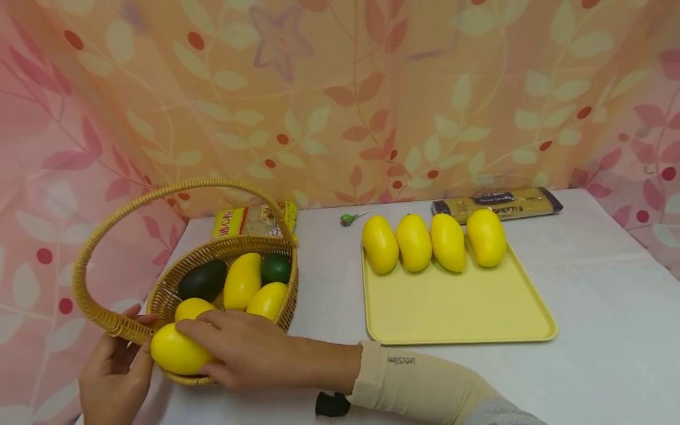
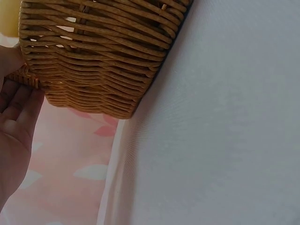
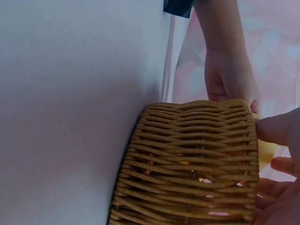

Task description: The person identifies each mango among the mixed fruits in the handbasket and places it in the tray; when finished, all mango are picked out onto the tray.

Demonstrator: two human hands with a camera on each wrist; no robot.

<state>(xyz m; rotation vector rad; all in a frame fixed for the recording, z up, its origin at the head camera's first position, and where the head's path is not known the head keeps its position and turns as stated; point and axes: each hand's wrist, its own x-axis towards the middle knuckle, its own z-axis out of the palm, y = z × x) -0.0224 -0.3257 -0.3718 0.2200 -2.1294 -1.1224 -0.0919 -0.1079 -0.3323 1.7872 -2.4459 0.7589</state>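
Note:
A wicker basket (image 1: pixel 191 381) with a tall arched handle (image 1: pixel 84 265) stands at the left of the table. My left hand (image 1: pixel 114 372) grips the basket where the handle meets its near-left rim; the left wrist view shows fingers against the woven wall (image 2: pixel 98 61). In my right hand (image 1: pixel 247 348) is a yellow mango (image 1: pixel 177 352), held between thumb and fingers over the near rim. Inside the basket lie other mangoes (image 1: pixel 243 280), a dark avocado (image 1: pixel 203 280) and a dark green round fruit (image 1: pixel 276 268). My right hand partly hides the basket's near side.
Several mangoes (image 1: pixel 414 243) stand in a row along the far edge of a yellow tray (image 1: pixel 457 313) at the right. Behind it lies a spaghetti pack (image 1: pixel 510 206). A lollipop (image 1: pixel 349 219) and a yellow food packet (image 1: pixel 255 219) lie near the back curtain.

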